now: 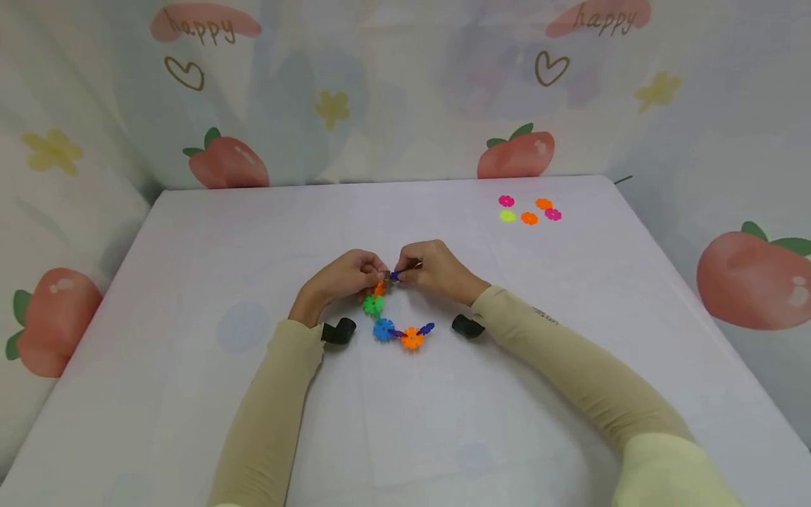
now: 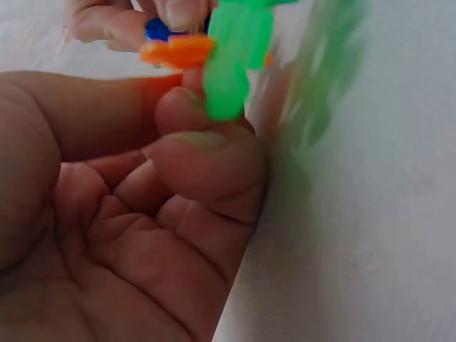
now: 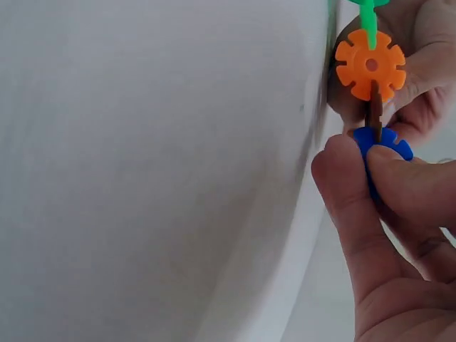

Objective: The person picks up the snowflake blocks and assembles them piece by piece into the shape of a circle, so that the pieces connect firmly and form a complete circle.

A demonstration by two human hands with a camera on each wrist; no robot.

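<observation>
Disc chain (image 1: 373, 305) btwn L/R fingers (image 3: 345, 174), backdrop (image 1: 405, 91) reading "happy" 2x.

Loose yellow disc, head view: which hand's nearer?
Right. The right hand is on the near side of the yellow disc, to its left; the left hand is also on the near side, farther left.

A white-covered table (image 1: 171, 387) stands before a pale backdrop (image 1: 405, 141) printed with red fruit (image 1: 229, 165) and yellow flowers (image 1: 332, 108).

White-covered table (image 1: 380, 436), five flower-shaped discs (image 1: 529, 219), far right
</observation>
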